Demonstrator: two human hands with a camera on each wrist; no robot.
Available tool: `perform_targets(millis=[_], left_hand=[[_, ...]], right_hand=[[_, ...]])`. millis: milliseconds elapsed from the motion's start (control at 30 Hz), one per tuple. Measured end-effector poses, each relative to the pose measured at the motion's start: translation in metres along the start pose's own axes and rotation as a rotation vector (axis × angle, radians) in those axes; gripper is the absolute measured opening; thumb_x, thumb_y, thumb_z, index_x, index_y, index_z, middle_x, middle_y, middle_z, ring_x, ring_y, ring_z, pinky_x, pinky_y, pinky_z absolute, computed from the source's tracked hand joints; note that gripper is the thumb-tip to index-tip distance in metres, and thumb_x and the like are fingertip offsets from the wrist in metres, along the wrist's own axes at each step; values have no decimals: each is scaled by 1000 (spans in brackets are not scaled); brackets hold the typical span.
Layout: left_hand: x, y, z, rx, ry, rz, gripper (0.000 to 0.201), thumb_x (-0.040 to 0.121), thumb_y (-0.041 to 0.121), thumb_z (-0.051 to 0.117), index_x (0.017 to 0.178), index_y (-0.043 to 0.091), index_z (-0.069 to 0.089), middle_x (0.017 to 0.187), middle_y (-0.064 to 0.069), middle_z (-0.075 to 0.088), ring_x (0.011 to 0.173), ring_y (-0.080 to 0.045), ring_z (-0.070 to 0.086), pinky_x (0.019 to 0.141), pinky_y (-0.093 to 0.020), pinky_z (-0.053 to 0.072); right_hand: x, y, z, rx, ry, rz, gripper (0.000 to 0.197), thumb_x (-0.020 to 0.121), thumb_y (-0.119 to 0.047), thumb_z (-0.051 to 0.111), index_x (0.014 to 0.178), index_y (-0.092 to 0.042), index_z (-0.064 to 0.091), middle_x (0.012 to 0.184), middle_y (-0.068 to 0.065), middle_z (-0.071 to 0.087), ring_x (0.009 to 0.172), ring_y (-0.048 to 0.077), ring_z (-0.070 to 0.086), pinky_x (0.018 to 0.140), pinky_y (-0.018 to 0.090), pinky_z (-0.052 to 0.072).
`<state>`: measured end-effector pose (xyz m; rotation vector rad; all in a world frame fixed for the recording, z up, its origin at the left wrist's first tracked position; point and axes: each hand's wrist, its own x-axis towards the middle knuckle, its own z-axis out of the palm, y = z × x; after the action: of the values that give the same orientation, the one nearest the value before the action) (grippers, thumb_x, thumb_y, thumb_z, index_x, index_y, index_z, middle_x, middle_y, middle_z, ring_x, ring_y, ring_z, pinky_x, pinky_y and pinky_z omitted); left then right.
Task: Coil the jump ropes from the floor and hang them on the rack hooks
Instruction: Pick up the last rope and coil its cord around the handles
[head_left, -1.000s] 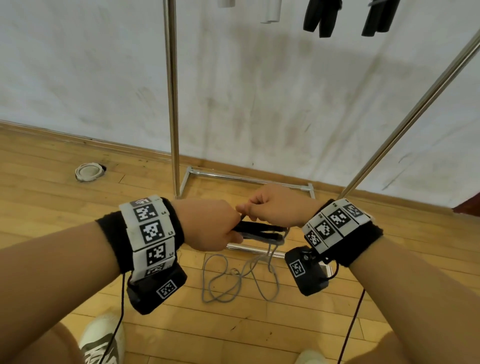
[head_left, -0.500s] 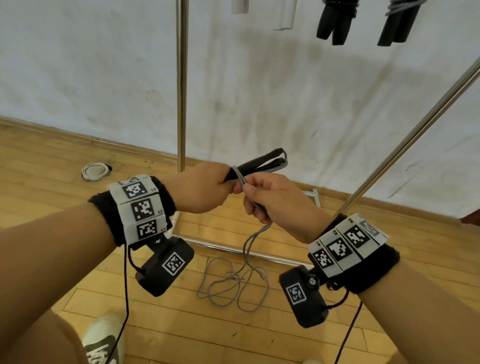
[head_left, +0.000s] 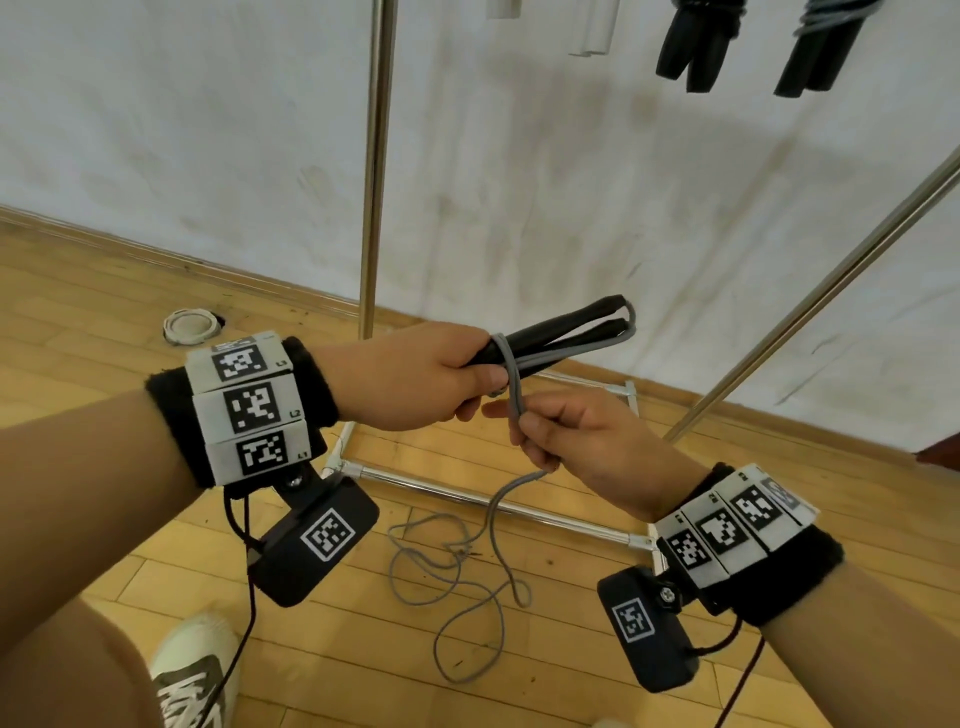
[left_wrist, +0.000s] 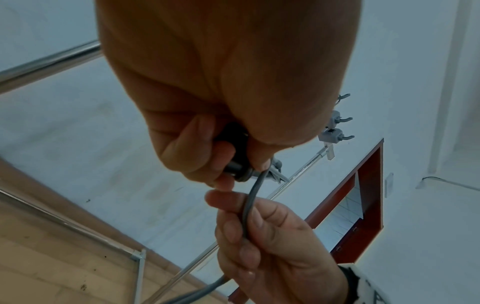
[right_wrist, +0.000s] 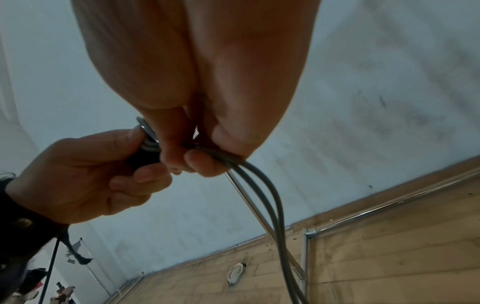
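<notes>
A shoe shows at the lower left edge of the head view. On the wood floor just beyond it lies the slack of a grey rope, in loose, tangled loops. Two strands rise from there into the right hand, whose fingers are curled round them; the right wrist view shows the pair leaving the fist side by side. Above the right hand the rope goes up and wraps once around two black handles. The left hand clenches the handles together at their near end, and they point up and to the right, with a short grey loop at their far tips. The hands are just beside each other.

The left wrist view shows the metal-ringed end of a handle in the left fist, and grey clip hooks on a rail; the head view shows neither. Further back stands the chrome rack against the white wall, with other black handles hanging at the top.
</notes>
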<state>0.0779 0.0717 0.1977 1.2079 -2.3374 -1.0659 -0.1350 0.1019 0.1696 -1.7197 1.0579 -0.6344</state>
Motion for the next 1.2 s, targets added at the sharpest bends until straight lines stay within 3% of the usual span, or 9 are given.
perform_targets(millis=[267,367,467,600,667,733,800,933,1200], left_hand=[[-9,15,-3,-61,-103,106,17,103,28,45,92,21,56,67,5,60,57,-11,50,59,-28,45],[-13,19,-1,-78,-186,135,18,103,28,44,89,32,56,66,7,58,55,-3,48,56,-17,41],[-16,20,1,-65,-286,118,17,101,34,43,99,24,57,68,6,57,58,-7,48,58,-18,41],[-17,21,6,7,-354,121,13,103,28,47,94,26,57,71,6,58,64,-13,51,63,-24,43],[-16,21,8,53,-366,115,17,102,28,48,86,29,55,71,7,58,62,-9,50,61,-19,42],[-16,20,12,111,-414,79,19,101,30,49,83,26,54,71,5,58,60,-8,50,60,-21,43],[-16,18,16,208,-466,39,21,101,34,48,87,19,54,72,3,58,61,-12,50,63,-30,46],[-11,11,26,400,-496,-22,27,101,39,45,89,18,54,70,6,53,57,-11,47,58,-26,40],[3,-5,29,476,-371,-138,29,103,39,41,90,18,55,76,1,57,60,-14,50,57,-25,38]], right_hand=[[-3,12,-14,-101,36,-45,35,81,-51,64,82,-18,77,58,0,64,46,7,51,50,18,43],[-2,16,-12,-241,-30,-75,19,94,-36,59,80,-33,70,68,-12,65,59,1,56,62,16,45],[1,23,-7,-288,-100,0,27,99,-17,54,74,-24,60,62,-12,58,55,2,52,60,25,48],[2,30,-7,-315,-194,196,36,102,-11,46,70,-29,47,52,-25,54,52,-9,51,60,4,42],[6,27,-16,-295,-129,205,28,101,-8,48,77,-22,52,70,-19,59,66,-6,53,80,14,48],[10,21,-19,-368,-192,152,22,97,-20,57,80,-7,61,74,-1,59,68,11,54,72,27,46],[12,19,-18,-436,-240,96,31,93,-38,57,74,-14,61,64,-5,54,61,9,49,61,25,39],[14,20,-19,-386,-211,95,34,98,-35,57,65,-25,52,58,-5,42,53,10,38,50,23,35],[22,-1,-19,-249,-14,165,47,103,-30,44,73,-7,71,52,-3,51,45,6,41,46,13,35]])
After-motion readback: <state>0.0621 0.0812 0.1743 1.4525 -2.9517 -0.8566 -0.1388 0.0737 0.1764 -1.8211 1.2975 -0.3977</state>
